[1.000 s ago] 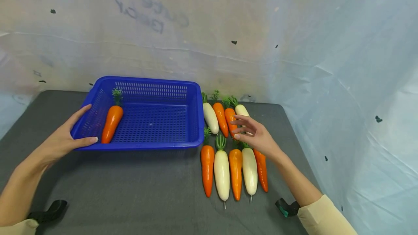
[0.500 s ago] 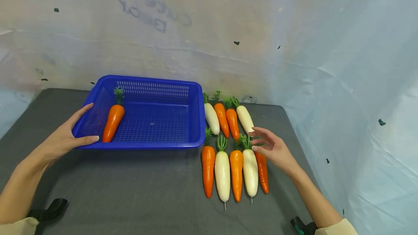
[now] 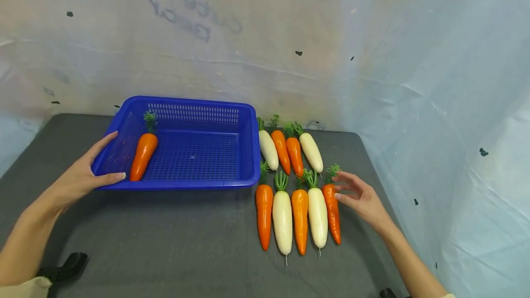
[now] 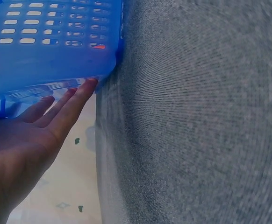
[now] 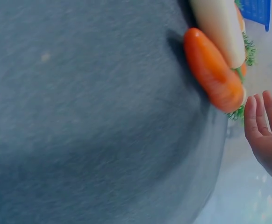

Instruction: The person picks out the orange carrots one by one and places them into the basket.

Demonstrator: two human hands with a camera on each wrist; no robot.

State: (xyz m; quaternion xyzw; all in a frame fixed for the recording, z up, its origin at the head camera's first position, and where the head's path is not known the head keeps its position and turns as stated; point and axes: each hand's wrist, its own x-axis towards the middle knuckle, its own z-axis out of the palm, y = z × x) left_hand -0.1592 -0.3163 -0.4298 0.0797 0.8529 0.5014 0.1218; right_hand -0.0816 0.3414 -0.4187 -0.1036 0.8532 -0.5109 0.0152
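My left hand [image 3: 78, 178] spans the near-left corner of a blue plastic basket [image 3: 194, 184]. Its thumb rests at the front rim; the other fingers lie straight along the left side, as the left wrist view shows. One orange carrot [image 3: 143, 156] with a green top lies in the basket's left part. My right hand [image 3: 364, 199], fingers slightly bent and apart from the thumb, hovers by the leafy end of the rightmost front carrot [image 3: 332, 213]. In the right wrist view that carrot [image 5: 213, 70] is outside the fingers. White radishes [image 3: 318, 217] lie beside it.
Carrots and white radishes lie in two rows right of the basket; the back row includes a radish [image 3: 310, 151] and a carrot [image 3: 295, 156]. A grey cloth-covered table [image 3: 178, 243] bears everything. Behind and to the right hangs pale sheeting [image 3: 265, 26].
My right hand has moved right and toward me, from over the back row to the rightmost front carrot, uncovering its leaves. The left hand and basket stay in place.
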